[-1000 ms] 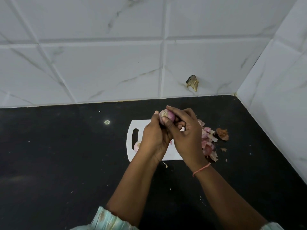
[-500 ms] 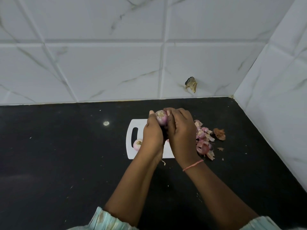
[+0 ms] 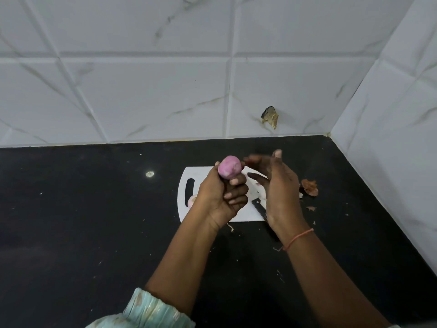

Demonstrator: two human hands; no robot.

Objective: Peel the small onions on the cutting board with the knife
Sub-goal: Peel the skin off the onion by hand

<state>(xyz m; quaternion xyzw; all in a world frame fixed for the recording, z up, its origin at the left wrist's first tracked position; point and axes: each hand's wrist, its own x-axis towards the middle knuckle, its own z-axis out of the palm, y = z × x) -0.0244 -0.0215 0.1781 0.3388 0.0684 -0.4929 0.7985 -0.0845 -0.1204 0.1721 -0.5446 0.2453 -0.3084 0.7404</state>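
Note:
My left hand (image 3: 222, 195) grips a small pink peeled onion (image 3: 229, 170) at its fingertips, raised above the white cutting board (image 3: 189, 178). My right hand (image 3: 279, 188) hovers just right of the onion with its fingers spread and holding nothing. The knife (image 3: 259, 209) lies on the board's near right part, its dark handle partly hidden under my right wrist. Another small onion (image 3: 191, 200) rests on the board's left side, mostly behind my left hand.
Brown onion skins (image 3: 309, 187) lie on the black countertop (image 3: 82, 221) to the right of the board, with small scraps scattered around. White tiled walls close off the back and the right side, forming a corner.
My right hand has let go of the onion and drawn away to the right, fingers spreading. The onion now shows a smooth pink surface. The knife on the board has come into sight.

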